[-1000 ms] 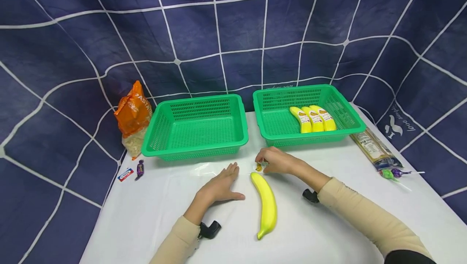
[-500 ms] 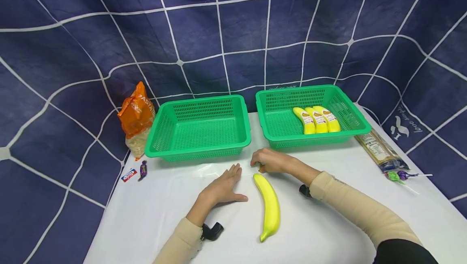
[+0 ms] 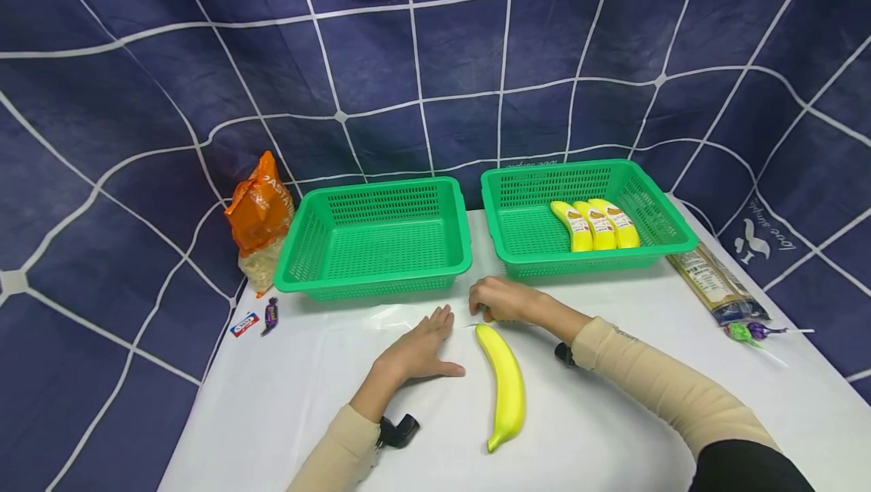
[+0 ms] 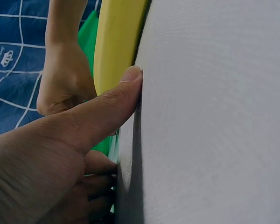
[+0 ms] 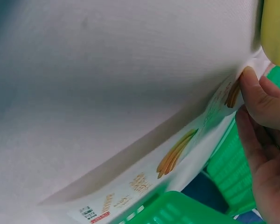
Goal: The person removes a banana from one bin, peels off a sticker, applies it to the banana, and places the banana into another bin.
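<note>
A single yellow banana (image 3: 506, 390) lies on the white table between my hands, its tip pointing toward the front. My left hand (image 3: 416, 347) rests flat on the table left of it, fingers spread forward and thumb out toward the banana. Under and beyond those fingers stretches a pale label strip (image 3: 393, 317). Beyond the banana's far end my right hand (image 3: 502, 299) pinches the strip's right end. In the right wrist view, thumb and finger grip the label strip (image 5: 179, 151), printed with bananas and a code, which lifts along its edge. The banana (image 5: 276, 35) is close by.
An unfilled green basket (image 3: 374, 284) stands at the back left. Another green basket (image 3: 605, 259) holds three labelled bananas (image 3: 600, 226). Left lie a pasta bag (image 3: 261, 212), a purple-wrapped candy (image 3: 270, 317) and a small packet (image 3: 244, 324); right, a long package (image 3: 721, 284) and lollipops (image 3: 755, 331).
My right hand has shifted slightly left and turned over the strip's end, so the banana picture seen there earlier is now hidden. The left hand stays in place; the head view shifts slightly.
</note>
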`<state>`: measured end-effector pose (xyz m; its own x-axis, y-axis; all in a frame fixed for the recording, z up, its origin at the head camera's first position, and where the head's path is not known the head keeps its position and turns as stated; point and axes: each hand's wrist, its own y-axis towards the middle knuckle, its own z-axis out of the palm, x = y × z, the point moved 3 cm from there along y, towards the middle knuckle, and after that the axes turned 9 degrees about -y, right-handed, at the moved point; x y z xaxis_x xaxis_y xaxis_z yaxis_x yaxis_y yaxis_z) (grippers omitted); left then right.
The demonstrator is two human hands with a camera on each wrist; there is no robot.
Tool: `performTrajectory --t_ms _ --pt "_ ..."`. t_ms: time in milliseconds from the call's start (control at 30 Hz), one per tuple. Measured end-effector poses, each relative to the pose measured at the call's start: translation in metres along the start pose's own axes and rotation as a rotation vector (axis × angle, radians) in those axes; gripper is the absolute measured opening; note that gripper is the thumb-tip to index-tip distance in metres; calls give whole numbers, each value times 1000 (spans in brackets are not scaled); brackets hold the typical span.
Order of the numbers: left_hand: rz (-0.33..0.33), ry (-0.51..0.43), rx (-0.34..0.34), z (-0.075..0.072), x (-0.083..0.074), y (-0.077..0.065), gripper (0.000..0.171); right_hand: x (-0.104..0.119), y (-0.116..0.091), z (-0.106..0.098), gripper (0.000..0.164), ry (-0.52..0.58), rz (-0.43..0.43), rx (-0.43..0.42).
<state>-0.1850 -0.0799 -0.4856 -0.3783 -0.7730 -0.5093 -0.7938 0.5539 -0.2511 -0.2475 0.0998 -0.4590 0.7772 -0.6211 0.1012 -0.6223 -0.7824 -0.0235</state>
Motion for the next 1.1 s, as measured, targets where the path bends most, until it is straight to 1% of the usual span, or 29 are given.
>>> performTrajectory --t_ms 133,300,533,767,867,967,1100 --pt "4 3 1 1 -1 0 106 0 1 1 19 -10 -2 -27" --pt "8 2 3 1 -1 1 105 -2 1 3 12 18 18 -66" --pt "7 10 12 1 1 0 105 -5 -3 5 10 82 44 -126" --pt "6 2 15 1 1 0 106 -6 -9 6 7 92 75 -157" --pt "6 13 14 2 1 0 106 -7 -12 4 5 92 79 -167" --pt "7 18 9 1 1 1 106 -8 -15 -2 6 81 79 -183" --pt "2 -4 7 0 0 0 106 -7 -20 -9 4 71 78 -201"
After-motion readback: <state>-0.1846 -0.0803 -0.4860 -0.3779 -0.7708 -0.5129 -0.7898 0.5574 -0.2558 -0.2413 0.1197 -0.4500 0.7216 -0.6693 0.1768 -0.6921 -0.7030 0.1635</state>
